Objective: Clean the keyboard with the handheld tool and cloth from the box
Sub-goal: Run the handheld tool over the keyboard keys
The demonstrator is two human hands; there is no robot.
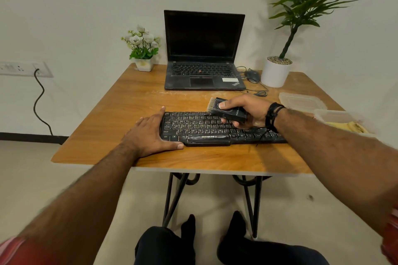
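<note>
Nearest, a flat black plastic full-size keyboard (221,128) is laid across the front of the brown wood-grain table (120,109), lengthwise from side to side. It is judged rigid, light and liable to slide on the smooth top, so it is best steadied at an end rather than on the loose-capped keys. The left hand (153,133) is laid flat with straight fingers against its left end, the thumb along the front edge; nothing is gripped. Above the upper middle rows, the right hand (247,112) is curled round a small black boxy handheld cleaning tool with a tan bristle head (228,112), the thumb pressed on its top face, the bristles pointed away from the wrist and down toward the far key row; contact cannot be confirmed. The tool is judged light, hard-bodied and soft-tipped, best held by the body, as here. Just beyond the right wrist, a clear plastic box (342,118) holds a yellow cloth (351,127), judged limp and easily bunched. Behind it, a clear plastic lid (301,101) is lying flat. Farther off are an open black laptop (203,54), a dark wired mouse (252,75), a white pot with a tall green plant (276,73), and a small white pot of pale flowers (143,49).
</note>
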